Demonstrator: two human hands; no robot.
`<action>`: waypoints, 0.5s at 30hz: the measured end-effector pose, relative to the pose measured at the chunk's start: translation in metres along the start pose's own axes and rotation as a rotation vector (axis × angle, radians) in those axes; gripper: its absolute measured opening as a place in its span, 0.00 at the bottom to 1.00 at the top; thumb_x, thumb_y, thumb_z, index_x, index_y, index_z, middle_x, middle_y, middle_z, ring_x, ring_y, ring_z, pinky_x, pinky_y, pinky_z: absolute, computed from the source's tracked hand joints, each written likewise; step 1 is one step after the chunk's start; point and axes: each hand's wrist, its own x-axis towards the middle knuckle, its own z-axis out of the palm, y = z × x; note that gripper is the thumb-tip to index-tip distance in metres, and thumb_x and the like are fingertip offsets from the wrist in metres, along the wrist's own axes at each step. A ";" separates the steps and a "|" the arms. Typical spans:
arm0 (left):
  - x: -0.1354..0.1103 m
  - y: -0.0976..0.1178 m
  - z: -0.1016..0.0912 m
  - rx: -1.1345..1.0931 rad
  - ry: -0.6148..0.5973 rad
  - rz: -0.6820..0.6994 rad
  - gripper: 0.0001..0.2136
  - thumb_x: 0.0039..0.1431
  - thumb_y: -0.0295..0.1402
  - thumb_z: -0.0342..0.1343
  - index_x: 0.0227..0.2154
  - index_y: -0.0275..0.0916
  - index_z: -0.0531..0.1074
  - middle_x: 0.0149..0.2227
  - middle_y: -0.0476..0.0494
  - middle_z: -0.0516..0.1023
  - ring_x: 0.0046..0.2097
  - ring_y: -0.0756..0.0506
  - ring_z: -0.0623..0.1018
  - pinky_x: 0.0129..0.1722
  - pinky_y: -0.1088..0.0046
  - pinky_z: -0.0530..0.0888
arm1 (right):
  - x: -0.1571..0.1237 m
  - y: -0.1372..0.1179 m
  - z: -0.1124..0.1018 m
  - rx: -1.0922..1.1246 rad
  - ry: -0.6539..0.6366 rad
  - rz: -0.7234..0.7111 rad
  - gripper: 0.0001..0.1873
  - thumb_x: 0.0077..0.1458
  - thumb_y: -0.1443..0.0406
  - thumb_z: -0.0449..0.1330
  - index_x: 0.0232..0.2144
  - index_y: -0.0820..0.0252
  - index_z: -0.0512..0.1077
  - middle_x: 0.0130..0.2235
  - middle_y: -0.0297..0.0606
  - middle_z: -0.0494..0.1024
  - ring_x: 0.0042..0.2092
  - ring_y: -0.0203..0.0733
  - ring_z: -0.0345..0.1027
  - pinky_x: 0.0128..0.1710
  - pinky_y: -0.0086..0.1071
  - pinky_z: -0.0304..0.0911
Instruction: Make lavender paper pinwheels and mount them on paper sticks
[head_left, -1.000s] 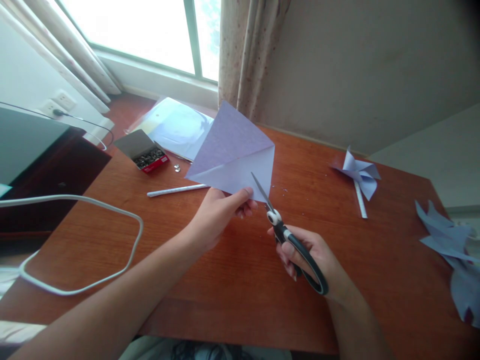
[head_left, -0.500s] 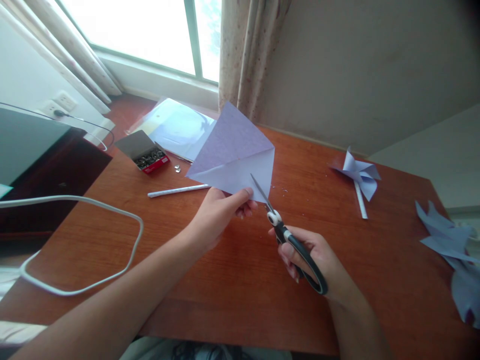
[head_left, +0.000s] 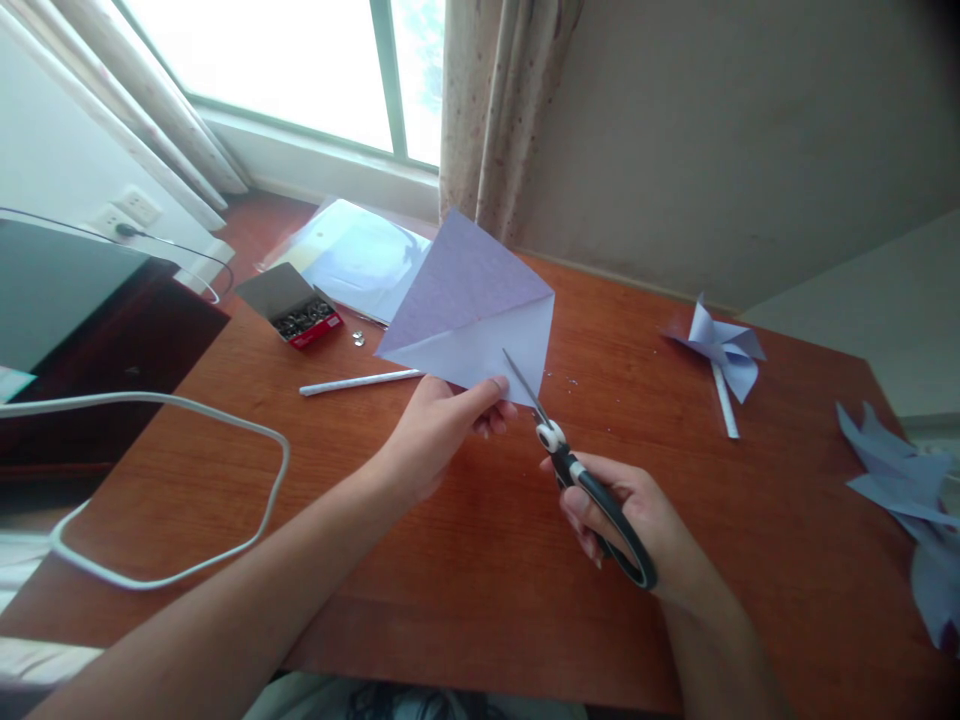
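My left hand (head_left: 450, 425) pinches the lower edge of a pale purple sheet of paper (head_left: 472, 305), thumb on top. The sheet is held up above the table, with a crease across it and a lighter lower half. My right hand (head_left: 619, 510) grips a pair of scissors (head_left: 592, 490) with black and grey handles. The blades lie at the paper's lower right corner, one passing over its face and pointing up and left. Whether the other blade is behind the sheet is hidden. Below the sheet's left side lies a rolled paper stick (head_left: 360, 382).
A red box of small metal pieces (head_left: 306, 322) stands open at back left, beside plastic-wrapped paper (head_left: 360, 255). A paper pinwheel (head_left: 721, 355) lies on the right of the wooden table (head_left: 480, 610), with more folded paper (head_left: 896, 490) at the edge. A white cable (head_left: 277, 480) loops at left.
The whole view has shifted very slightly. Both hands, the paper and the scissors keep almost the same position relative to each other.
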 end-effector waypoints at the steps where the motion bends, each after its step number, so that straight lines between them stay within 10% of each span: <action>1: 0.000 0.000 0.000 -0.001 0.002 0.001 0.11 0.54 0.36 0.64 0.23 0.33 0.75 0.23 0.47 0.78 0.24 0.53 0.72 0.24 0.77 0.65 | 0.000 0.000 0.000 -0.002 -0.003 -0.002 0.30 0.55 0.46 0.65 0.47 0.65 0.73 0.23 0.28 0.67 0.20 0.30 0.62 0.19 0.24 0.58; 15: 0.000 0.000 0.000 0.002 -0.004 0.008 0.11 0.55 0.35 0.63 0.24 0.33 0.75 0.23 0.46 0.78 0.24 0.53 0.73 0.24 0.78 0.65 | 0.000 -0.001 0.000 -0.006 -0.018 -0.003 0.30 0.55 0.46 0.65 0.48 0.65 0.72 0.23 0.28 0.67 0.20 0.30 0.62 0.19 0.23 0.58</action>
